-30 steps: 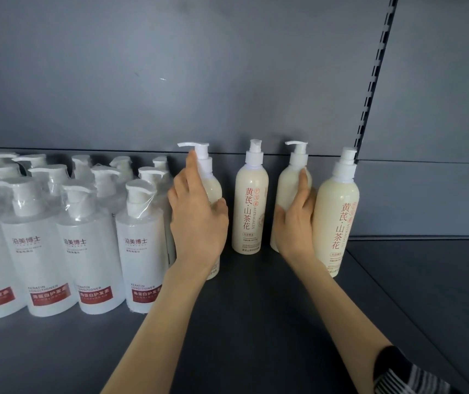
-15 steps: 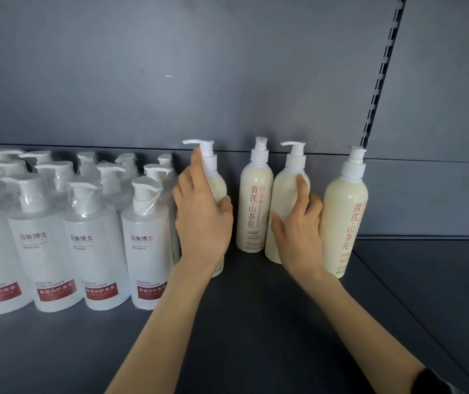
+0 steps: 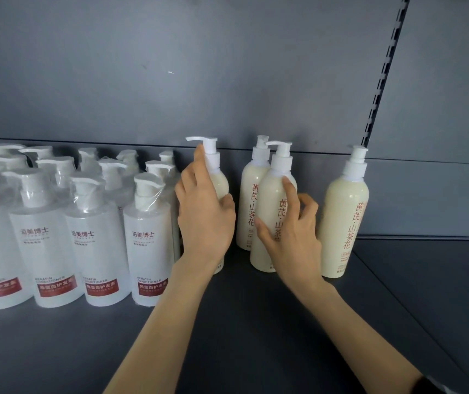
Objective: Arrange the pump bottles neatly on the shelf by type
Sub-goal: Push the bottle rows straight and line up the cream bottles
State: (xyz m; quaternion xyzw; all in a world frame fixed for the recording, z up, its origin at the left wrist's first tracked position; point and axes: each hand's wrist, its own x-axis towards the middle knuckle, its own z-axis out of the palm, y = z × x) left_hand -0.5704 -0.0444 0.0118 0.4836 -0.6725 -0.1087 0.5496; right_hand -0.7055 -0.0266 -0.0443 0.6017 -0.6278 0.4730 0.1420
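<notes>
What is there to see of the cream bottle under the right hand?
The cream bottle is tall, slim and round-shouldered, plastic by its look, with a white pump whose spout points left and red Chinese characters running down its front. It stands upright on the dark shelf, just in front of a like bottle, partly hiding it. The right hand holds it, thumb and forefinger on its front.
</notes>
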